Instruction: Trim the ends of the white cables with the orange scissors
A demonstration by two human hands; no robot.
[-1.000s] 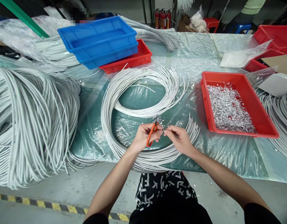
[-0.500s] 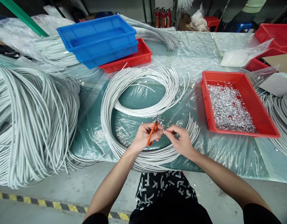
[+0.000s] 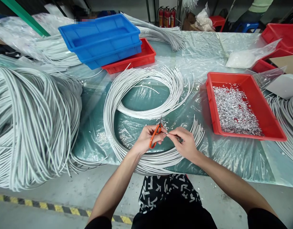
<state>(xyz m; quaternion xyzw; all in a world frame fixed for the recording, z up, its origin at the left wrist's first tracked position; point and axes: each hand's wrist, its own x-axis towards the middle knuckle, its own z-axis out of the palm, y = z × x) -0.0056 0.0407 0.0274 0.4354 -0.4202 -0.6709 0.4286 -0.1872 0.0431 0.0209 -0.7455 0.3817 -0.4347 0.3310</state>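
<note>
Orange-handled scissors (image 3: 154, 136) rest in my left hand (image 3: 147, 138), their dark tips pointing up and away from me. The fingertips of both hands meet over the near side of a coiled bundle of white cables (image 3: 110, 108). My right hand (image 3: 184, 142) is pinched at a small dark end between the fingertips, too small to make out clearly. Small shiny scraps (image 3: 165, 124) lie on the table just beyond my fingers. Dark-tipped cable ends (image 3: 197, 128) fan out right of my right hand.
A red tray (image 3: 271, 127) with silvery scraps stands right. Blue trays (image 3: 101, 39) sit on a red tray (image 3: 148, 52) at the back left. A large heap of grey-white cables (image 3: 41, 127) fills the left. A bag of white pieces (image 3: 240, 59) lies back right.
My fingers have shifted slightly and the scissors have tilted a little. A pixelated patch and dark shape now show behind the blue trays.
</note>
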